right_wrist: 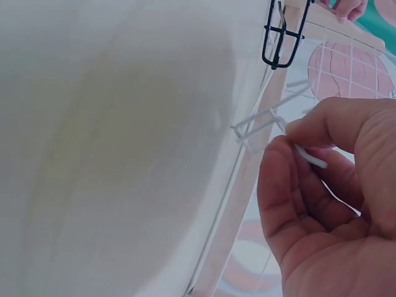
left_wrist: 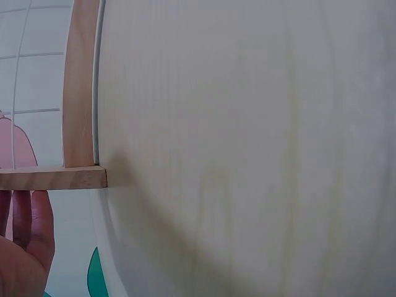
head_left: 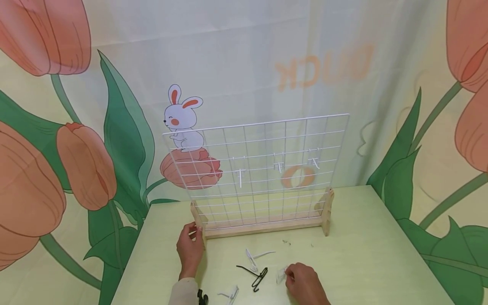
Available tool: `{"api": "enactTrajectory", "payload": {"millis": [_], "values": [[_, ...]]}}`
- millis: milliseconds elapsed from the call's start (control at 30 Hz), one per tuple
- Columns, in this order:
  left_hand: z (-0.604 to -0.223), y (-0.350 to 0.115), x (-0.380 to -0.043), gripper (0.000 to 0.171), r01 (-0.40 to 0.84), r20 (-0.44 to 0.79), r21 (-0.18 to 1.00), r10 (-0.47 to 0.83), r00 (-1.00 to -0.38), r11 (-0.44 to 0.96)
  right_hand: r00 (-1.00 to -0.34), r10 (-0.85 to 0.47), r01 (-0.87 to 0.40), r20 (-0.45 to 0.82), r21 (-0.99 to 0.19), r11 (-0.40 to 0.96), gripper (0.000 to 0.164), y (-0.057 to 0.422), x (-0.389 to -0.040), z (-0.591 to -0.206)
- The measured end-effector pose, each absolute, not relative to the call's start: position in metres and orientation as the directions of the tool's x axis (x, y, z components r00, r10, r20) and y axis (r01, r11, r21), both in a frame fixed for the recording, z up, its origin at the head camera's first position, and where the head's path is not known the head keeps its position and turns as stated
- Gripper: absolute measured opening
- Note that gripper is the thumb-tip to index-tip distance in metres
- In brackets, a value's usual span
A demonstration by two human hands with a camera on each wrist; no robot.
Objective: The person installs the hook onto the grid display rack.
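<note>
My right hand [head_left: 306,283] is low over the table and pinches a white wire hook [right_wrist: 257,127] between thumb and fingertips, its looped frame pointing away from the hand. At the stand's left end, my left hand [head_left: 190,248] touches the outer face of the wooden side piece [left_wrist: 55,179] with its fingers fairly straight. The stand carries an upright white wire grid [head_left: 263,169]. Hanging on the grid are a left hook [head_left: 240,176], a middle hook [head_left: 279,167] and a right hook [head_left: 314,162], all white.
Between the hands lie a black wire hook [head_left: 260,279] and a white hook [head_left: 251,259]. Another white hook [head_left: 231,295] is at the near edge of view, with a black object [head_left: 203,298] beside the left sleeve. A printed curtain [head_left: 244,63] hangs behind the table.
</note>
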State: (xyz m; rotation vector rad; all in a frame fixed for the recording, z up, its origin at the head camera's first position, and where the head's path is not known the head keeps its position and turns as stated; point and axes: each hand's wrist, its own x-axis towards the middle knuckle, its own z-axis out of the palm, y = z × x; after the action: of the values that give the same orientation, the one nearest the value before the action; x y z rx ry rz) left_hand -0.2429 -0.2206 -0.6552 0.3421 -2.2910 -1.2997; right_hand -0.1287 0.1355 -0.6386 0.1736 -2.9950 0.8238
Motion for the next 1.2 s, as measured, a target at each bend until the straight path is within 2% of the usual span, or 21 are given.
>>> {"api": "enactTrajectory", "payload": {"millis": [300,767,1000,1200], "values": [[-0.653,-0.220,-0.242,0.029,-0.001,0.254,0.864,-0.439,-0.862,0.503,-0.944,-0.056,-0.239,0.325,-0.558,0.795,0.017,0.138,-0.128,-0.633],[-0.654,-0.220,-0.241,0.028,0.005,0.268,0.857,-0.439,-0.858,0.515,-0.901,-0.033,-0.330,0.432,-0.635,0.698,0.015,0.129,-0.136,-0.601],[-0.653,-0.220,-0.241,0.028,0.012,0.271,0.860,-0.436,-0.858,0.511,-0.794,-0.039,-0.499,0.607,-0.613,0.613,0.022,0.123,-0.142,-0.576],[-0.653,-0.220,-0.242,0.028,0.013,0.270,0.861,-0.436,-0.859,0.508,-0.732,-0.027,-0.561,0.681,-0.579,0.592,0.020,0.120,-0.148,-0.550]]}}
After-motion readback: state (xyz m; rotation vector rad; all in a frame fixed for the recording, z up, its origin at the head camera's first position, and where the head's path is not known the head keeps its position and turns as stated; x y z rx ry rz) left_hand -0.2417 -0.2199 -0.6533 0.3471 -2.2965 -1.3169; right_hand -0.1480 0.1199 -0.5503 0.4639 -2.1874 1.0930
